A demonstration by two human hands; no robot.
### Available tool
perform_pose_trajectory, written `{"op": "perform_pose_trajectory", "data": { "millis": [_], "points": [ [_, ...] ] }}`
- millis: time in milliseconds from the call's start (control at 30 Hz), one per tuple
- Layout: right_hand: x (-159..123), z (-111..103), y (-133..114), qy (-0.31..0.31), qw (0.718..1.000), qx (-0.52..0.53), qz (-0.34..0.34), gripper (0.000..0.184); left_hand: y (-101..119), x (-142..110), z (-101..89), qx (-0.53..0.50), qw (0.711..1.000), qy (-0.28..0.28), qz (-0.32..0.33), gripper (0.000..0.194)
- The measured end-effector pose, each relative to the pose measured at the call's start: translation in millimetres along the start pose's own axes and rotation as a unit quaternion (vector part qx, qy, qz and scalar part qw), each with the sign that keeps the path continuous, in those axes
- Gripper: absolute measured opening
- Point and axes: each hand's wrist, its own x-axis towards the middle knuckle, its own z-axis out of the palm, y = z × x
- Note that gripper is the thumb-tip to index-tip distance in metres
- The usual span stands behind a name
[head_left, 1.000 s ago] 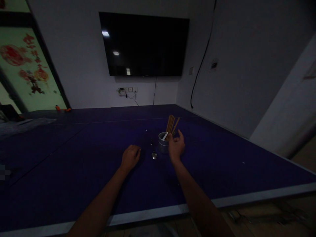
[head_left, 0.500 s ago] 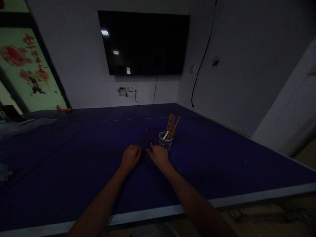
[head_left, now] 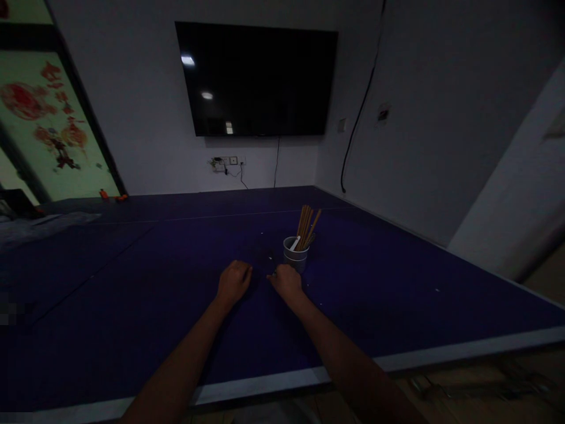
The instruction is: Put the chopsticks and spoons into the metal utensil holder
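My left hand (head_left: 235,281) rests low over the purple tabletop (head_left: 176,306), its fingers curled and closed; whatever they hold, if anything, is hidden. Just to its right, my right hand (head_left: 286,282) is also closed, thumb and index finger together. A small dark bit shows at its fingertips, too dim to name. Directly behind the right hand stands a grey cup (head_left: 295,254), upright and partly covered by that hand. Several wooden chopsticks (head_left: 304,224) and a white handle (head_left: 295,242) stick out of it.
Small white specks (head_left: 271,258) lie on the tabletop. Clear plastic sheeting (head_left: 57,227) and a dark object (head_left: 20,203) sit at the far left, orange items (head_left: 112,196) at the back. A television (head_left: 265,82) hangs above, and a black cable (head_left: 359,123) runs down the wall.
My right hand's thumb and index finger, apart before, have drawn together, and the hand has dropped back slightly towards me. The left hand stays in place.
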Motion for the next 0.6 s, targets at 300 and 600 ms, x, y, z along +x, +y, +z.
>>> {"op": "perform_pose_trajectory", "data": {
  "millis": [300, 600],
  "points": [
    [4.1, 1.3, 1.0, 0.024, 1.000, 0.004, -0.007, 0.024, -0.4, -0.8, 0.6, -0.015, 1.000, 0.012, 0.001, 0.027],
    [-2.5, -3.9, -10.6, 0.010, 0.982, 0.057, -0.180, 0.023, 4.2, 0.8, -3.6, -0.039, 0.999, 0.022, -0.008, 0.033]
  ]
}}
